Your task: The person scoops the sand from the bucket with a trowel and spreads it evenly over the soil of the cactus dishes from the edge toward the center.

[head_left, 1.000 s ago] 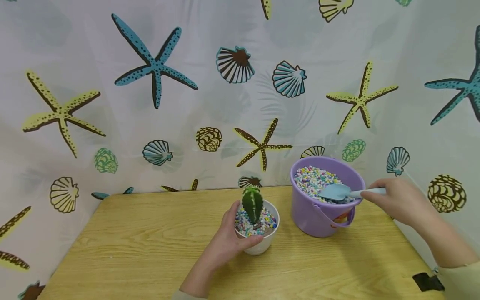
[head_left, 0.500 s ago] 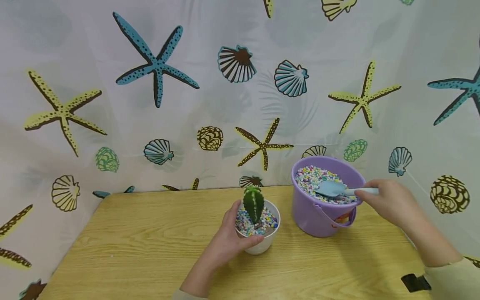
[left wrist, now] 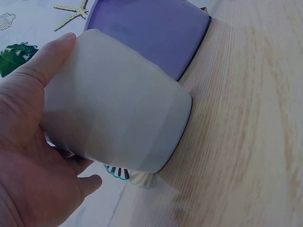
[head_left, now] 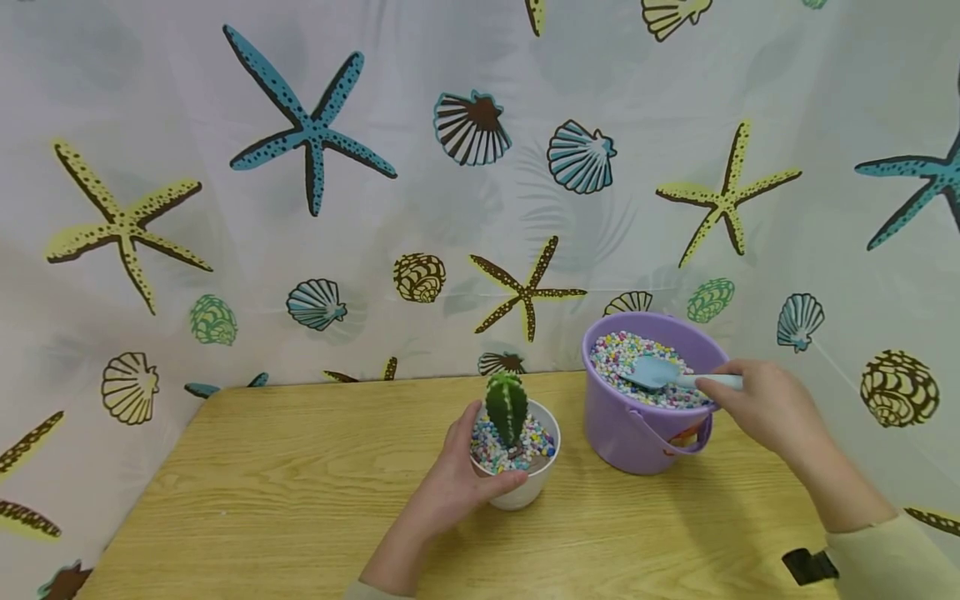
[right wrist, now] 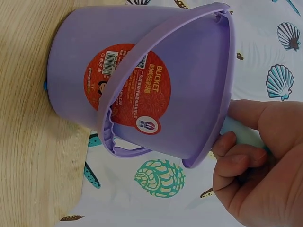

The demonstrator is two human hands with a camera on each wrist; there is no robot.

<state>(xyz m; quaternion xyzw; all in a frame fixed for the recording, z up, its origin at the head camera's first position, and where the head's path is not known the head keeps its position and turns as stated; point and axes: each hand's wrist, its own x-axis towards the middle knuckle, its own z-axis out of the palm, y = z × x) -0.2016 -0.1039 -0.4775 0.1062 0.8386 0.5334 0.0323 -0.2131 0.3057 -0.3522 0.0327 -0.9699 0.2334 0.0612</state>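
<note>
A white pot (head_left: 517,493) stands on the table, holding a green cactus (head_left: 507,408) set among small multicoloured pebbles (head_left: 491,450). My left hand (head_left: 453,479) grips this pot from its left side, thumb along the near rim; the left wrist view shows the pot's smooth wall (left wrist: 118,99) beside the palm. To the right is a purple bucket (head_left: 630,433) filled with similar pebbles (head_left: 626,354). My right hand (head_left: 761,408) holds a light blue shovel (head_left: 654,372) by its handle over the bucket's rim, the blade lying on the pebbles. In the right wrist view, curled fingers wrap the handle (right wrist: 241,134).
The bucket's handle (head_left: 663,442) hangs down at its front, and a red label (right wrist: 128,87) is on its side. A curtain (head_left: 360,242) printed with starfish and shells rises behind the wooden table (head_left: 300,467). A black strap (head_left: 810,567) is near the right sleeve.
My right hand has moved left with the shovel, and the blade has slid left and slightly up across the bucket's pebbles. The left hand and the pot have stayed in place.
</note>
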